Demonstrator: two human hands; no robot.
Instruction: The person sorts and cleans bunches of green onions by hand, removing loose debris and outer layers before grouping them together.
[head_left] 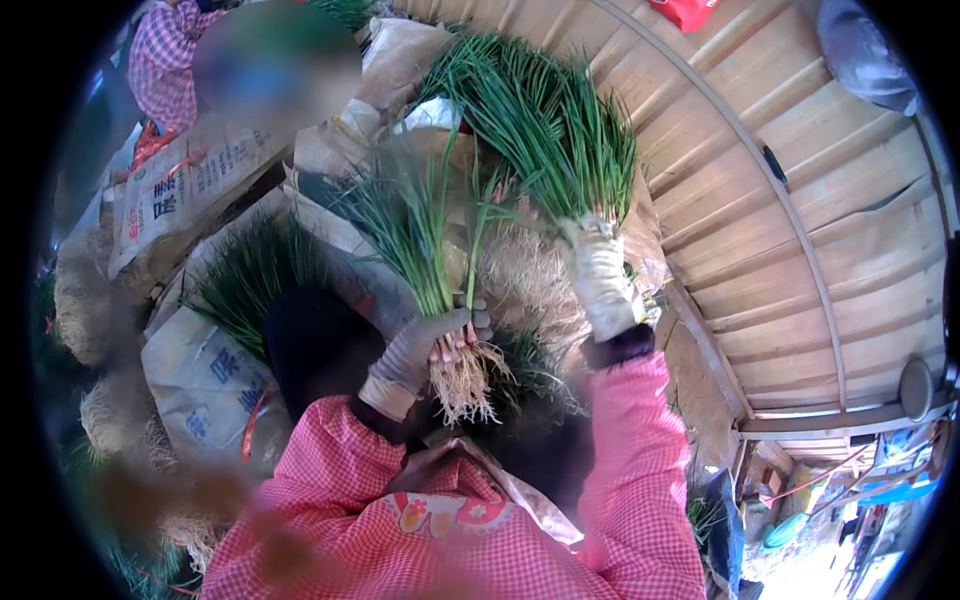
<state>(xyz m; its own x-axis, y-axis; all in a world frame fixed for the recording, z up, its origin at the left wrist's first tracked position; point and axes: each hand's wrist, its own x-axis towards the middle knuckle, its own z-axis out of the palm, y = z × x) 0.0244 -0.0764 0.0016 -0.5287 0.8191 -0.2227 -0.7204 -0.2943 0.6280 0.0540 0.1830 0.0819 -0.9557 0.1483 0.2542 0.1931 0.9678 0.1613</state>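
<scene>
My left hand (413, 352), in a pale work glove, is closed round a bunch of green onions (428, 270). Their leaves point up and away, and a tangle of pale roots (465, 385) hangs below my fingers. One stalk stands a little apart from the others at the right side of the bunch. My right hand (604, 278), also gloved, reaches forward to a large heap of green onions (545, 125). It touches the white stem ends at the heap's near right edge. The fingertips are lost among the stems, so their grip is not visible.
Ribbed tan sheeting (740, 170) rises along the right. More green onions (255, 275) lie on white woven sacks (205, 370) at the left. A person in a checked top (162, 65) is at the far left. Dry roots (525, 275) lie between my hands.
</scene>
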